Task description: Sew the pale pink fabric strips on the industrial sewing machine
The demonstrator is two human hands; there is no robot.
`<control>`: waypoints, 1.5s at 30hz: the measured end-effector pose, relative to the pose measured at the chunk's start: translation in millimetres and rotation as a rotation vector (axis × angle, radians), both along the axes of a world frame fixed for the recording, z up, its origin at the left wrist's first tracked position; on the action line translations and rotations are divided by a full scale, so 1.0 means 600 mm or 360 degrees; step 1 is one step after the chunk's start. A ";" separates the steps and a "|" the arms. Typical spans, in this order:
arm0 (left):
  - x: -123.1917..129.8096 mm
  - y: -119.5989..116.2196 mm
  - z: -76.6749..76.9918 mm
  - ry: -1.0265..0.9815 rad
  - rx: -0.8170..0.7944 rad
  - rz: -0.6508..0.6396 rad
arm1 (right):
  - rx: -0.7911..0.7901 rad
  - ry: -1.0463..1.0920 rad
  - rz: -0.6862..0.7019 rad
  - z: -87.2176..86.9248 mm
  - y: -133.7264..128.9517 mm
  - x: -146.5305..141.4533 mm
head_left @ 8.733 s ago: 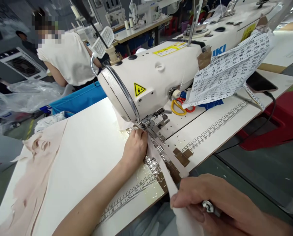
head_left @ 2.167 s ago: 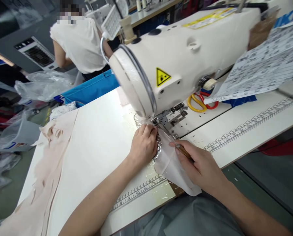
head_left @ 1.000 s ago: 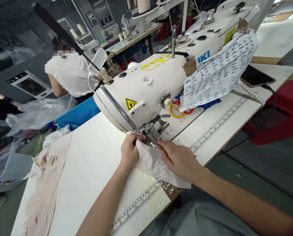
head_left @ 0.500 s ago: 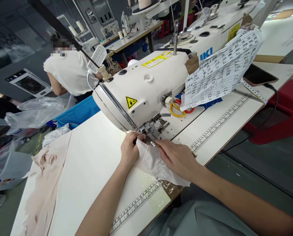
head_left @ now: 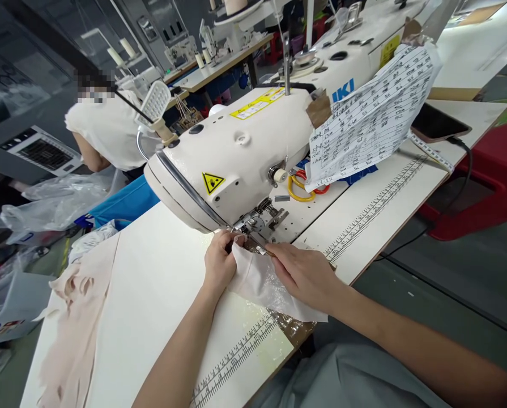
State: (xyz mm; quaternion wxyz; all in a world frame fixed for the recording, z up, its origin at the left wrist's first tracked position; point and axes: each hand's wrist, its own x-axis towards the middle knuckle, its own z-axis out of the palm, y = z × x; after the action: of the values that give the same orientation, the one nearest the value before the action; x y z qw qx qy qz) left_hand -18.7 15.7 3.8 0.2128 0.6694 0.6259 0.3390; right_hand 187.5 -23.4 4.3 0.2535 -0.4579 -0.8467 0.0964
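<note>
Observed at the front of a white sewing machine (head_left: 219, 153), set on a white table (head_left: 151, 294): a pale cloth (head_left: 255, 277), spread toward the near table edge, with the far end hidden among fingers and metal parts. Found gripping the left side of that cloth: left hand (head_left: 220, 262), with thumb and fingers bent together close to the metal foot. Found over the right side: right hand (head_left: 302, 272), pinching a slim tool (head_left: 271, 253), barely visible at the fingertips. Noted behind the right hand: scissors (head_left: 299, 187) with yellow and red handles, partly covered by a handwritten sheet (head_left: 372, 119). Noted farther right: a dark phone (head_left: 440, 122) with a cable (head_left: 469, 164) plugged in, just beside a measuring tape (head_left: 431, 152). Located along the left side of the table: pink fabric (head_left: 77, 328), lying loose and creased. Recorded beyond the table: a blue sheet (head_left: 126, 198), clear plastic bags (head_left: 62, 192) and a person (head_left: 104, 127) in a white top, turned away.
</note>
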 end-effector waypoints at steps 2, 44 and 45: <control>0.000 -0.001 -0.002 0.0033 0.0035 0.0000 | -0.0039 -0.0033 -0.0004 0.002 0.001 -0.001; 0.025 -0.046 0.029 0.1092 0.0569 -0.0597 | -0.0354 0.0289 0.0153 0.006 -0.125 0.109; 0.032 -0.050 0.027 0.1121 0.0573 -0.0563 | -0.0323 0.0272 0.0169 0.003 -0.131 0.114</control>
State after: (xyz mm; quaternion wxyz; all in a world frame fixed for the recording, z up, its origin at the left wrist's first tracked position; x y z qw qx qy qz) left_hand 0.4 -14.5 20.0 -0.0790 0.8676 0.4668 0.1520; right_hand 255.9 -101.8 5.9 0.2717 -0.4257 -0.8310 0.2334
